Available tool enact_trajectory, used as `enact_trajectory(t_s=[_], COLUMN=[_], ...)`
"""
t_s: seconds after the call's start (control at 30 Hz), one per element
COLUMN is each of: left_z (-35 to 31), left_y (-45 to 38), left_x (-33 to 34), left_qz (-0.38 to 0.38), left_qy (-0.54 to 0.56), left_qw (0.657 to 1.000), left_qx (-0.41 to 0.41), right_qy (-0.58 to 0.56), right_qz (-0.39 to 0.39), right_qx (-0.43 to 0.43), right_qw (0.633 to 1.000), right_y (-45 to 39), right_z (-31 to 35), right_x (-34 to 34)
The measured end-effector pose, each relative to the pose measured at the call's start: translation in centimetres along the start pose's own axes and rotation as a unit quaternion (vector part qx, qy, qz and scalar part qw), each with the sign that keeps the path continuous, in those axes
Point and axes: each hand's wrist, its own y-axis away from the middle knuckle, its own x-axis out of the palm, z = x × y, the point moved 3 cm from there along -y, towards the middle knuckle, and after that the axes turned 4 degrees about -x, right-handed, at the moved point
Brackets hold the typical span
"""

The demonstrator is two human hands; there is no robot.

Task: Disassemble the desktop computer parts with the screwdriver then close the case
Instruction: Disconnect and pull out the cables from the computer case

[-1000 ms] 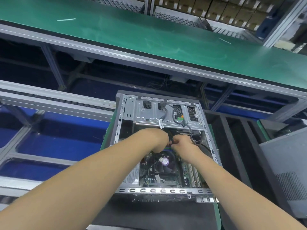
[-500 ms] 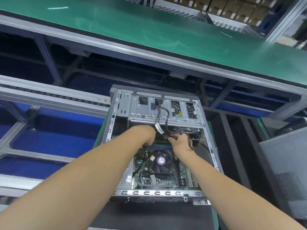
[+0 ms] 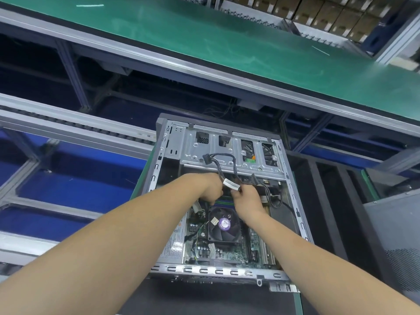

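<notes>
An open desktop computer case (image 3: 159, 164) lies flat in front of me, its motherboard and black CPU fan (image 3: 223, 225) exposed. A silver drive bracket (image 3: 227, 155) spans the far end. A black cable bundle (image 3: 223, 165) with a white label loops up over the bracket. My left hand (image 3: 210, 186) reaches down into the case just above the fan, fingers curled and hidden low. My right hand (image 3: 246, 197) pinches the black cable at its white label. No screwdriver is in sight.
A green conveyor belt (image 3: 227, 48) runs across the back on a metal frame. A grey side panel (image 3: 395, 244) lies at the right. Roller rails (image 3: 68, 126) and blue floor show at the left. Cardboard boxes (image 3: 318, 12) are stacked far behind.
The black cable bundle has been drawn up out of the case and now loops over the drive bracket. Both hands stayed close together above the fan.
</notes>
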Motion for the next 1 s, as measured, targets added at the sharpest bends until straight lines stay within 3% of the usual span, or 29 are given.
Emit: enact_trajectory(t_s=[0.13, 0.33, 0.5, 0.67, 0.83, 1.0], left_z=[-0.2, -0.3, -0.3, 0.4, 0.2, 0.9], left_y=[0.2, 0.3, 1.0, 1.9, 2.8, 2.8], left_x=[-0.4, 0.0, -0.5, -1.0, -0.5, -0.4], left_qz=[0.088, 0.140, 0.114, 0.036, 0.047, 0.028], left_qy=[0.036, 0.049, 0.000, 0.000, 0.028, 0.048], left_qw=[0.995, 0.989, 0.994, 0.999, 0.998, 0.997], left_qx=[0.009, -0.011, 0.000, -0.034, -0.044, -0.062], right_qy=[-0.033, -0.048, 0.015, 0.071, 0.168, 0.155], right_qz=[-0.022, -0.025, 0.002, 0.036, 0.061, 0.042], right_qx=[0.014, 0.053, -0.006, -0.049, -0.068, -0.084], right_qw=[0.999, 0.997, 1.000, 0.996, 0.982, 0.983], right_y=[0.1, -0.1, -0.3, -1.1, -1.8, -2.2], right_z=[0.0, -0.3, -0.2, -0.2, -0.1, -0.4], right_x=[0.0, -0.2, -0.2, -0.3, -0.4, -0.5])
